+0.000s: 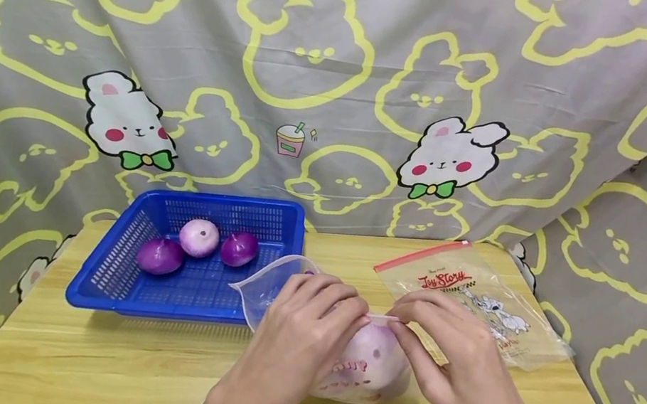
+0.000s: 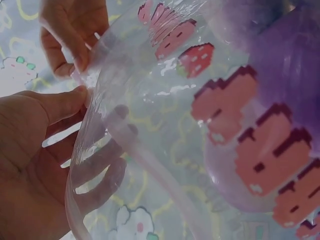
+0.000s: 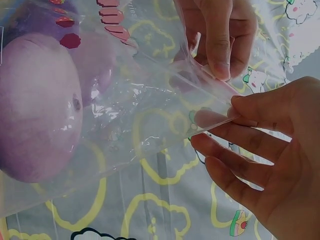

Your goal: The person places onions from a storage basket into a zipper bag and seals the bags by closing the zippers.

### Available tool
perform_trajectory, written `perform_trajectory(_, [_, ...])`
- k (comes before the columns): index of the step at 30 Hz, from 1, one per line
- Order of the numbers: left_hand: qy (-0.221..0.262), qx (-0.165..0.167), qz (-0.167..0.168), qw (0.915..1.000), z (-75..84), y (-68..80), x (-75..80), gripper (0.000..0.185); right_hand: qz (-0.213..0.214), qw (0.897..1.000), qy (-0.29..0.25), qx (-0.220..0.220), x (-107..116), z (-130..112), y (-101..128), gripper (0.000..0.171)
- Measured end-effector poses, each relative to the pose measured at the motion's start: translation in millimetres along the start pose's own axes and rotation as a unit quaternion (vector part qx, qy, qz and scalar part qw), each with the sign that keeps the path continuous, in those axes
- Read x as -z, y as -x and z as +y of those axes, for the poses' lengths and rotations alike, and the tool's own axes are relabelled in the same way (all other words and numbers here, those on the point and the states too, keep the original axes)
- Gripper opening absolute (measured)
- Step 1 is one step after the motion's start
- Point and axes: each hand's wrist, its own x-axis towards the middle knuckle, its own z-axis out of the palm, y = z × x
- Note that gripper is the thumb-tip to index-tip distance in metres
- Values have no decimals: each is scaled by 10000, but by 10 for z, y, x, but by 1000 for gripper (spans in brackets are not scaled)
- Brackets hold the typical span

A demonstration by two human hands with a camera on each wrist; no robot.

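A clear zip bag (image 1: 353, 384) with pink and strawberry prints stands on the table, holding purple onions (image 3: 40, 110). My left hand (image 1: 300, 331) pinches its top edge between thumb and fingers. Close beside it, my right hand (image 1: 465, 357) pinches the right end of that edge. In the right wrist view the right thumb lies on top of the bag's corner, its other fingers spread below. Left of my left hand, the bag's mouth (image 1: 277, 280) gapes. Through the film in the left wrist view, several left fingers (image 2: 102, 187) show behind the bag.
A blue plastic basket (image 1: 174, 309) stands at the left with a pale onion (image 1: 198, 238) and two dark purple ones (image 1: 160, 255) inside. A flat Toy Story zip bag (image 1: 475, 301) with a red zip lies at the back right. A patterned curtain (image 1: 349, 91) hangs behind the table.
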Motion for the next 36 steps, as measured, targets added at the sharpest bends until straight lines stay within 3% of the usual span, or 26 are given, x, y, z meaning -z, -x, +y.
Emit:
perform_trajectory(17, [-36, 147, -60, 9999, -23, -3, -25, 6, -5, 9999, 70, -140, 45, 51, 9, 26])
perform_trajectory(21, [-82, 132, -36, 9999, -32, -4, -38, 7, -16, 9998, 97, -198, 57, 65, 20, 17])
perform_trajectory(28, [-96, 170, -153, 9997, -49, 3, -40, 9, 35, 9998, 50, -189, 62, 102, 20, 19])
perform_trajectory(36, [-30, 348, -307, 9989, -91, 14, -65, 9, 65, 9995, 58, -310, 86, 177, 49, 3])
